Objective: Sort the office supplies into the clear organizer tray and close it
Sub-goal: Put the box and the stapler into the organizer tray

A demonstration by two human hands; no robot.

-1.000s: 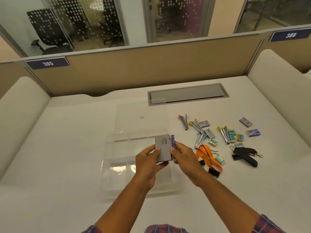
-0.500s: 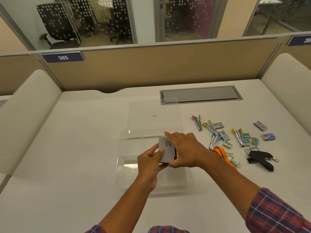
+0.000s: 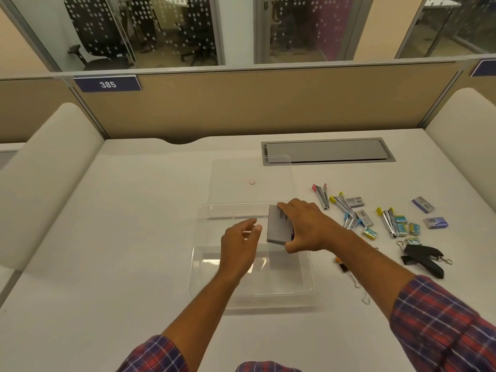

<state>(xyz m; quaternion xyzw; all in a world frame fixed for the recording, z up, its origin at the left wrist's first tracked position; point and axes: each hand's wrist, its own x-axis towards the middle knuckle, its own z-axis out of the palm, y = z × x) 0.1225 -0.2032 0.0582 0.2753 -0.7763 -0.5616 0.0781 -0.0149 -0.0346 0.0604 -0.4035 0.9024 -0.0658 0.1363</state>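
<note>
Lowering a grey card-like pack (image 3: 279, 224) into the clear organizer tray (image 3: 198, 264) at centre frame, right hand (image 3: 306, 226) wrapping it from the right, fingers curled over its far edge and thumb under the near edge, pinching it. Hovering just left of it, left hand (image 3: 240, 245) with fingers loosely spread, holding nothing, apart from the pack. Judging the step: keeping the pack level and inside one compartment near the tray's upper right, clear of the faint dividers, releasing only once flat so the lid can later shut. Lying flat beyond the tray, toward upper centre, the clear lid (image 3: 251, 170), apparently swung open. Waiting on the counter (image 3: 120, 224) at right of frame: small staplers (image 3: 322, 196), staple boxes (image 3: 422, 204), a black lanyard (image 3: 422, 260), and an orange lanyard (image 3: 336, 260) mostly hidden under the right forearm. Nothing blocking the tray; watching the right sleeve so as not to drag the lanyard clips (image 3: 354, 281) lying just beside the tray's right wall.
</note>
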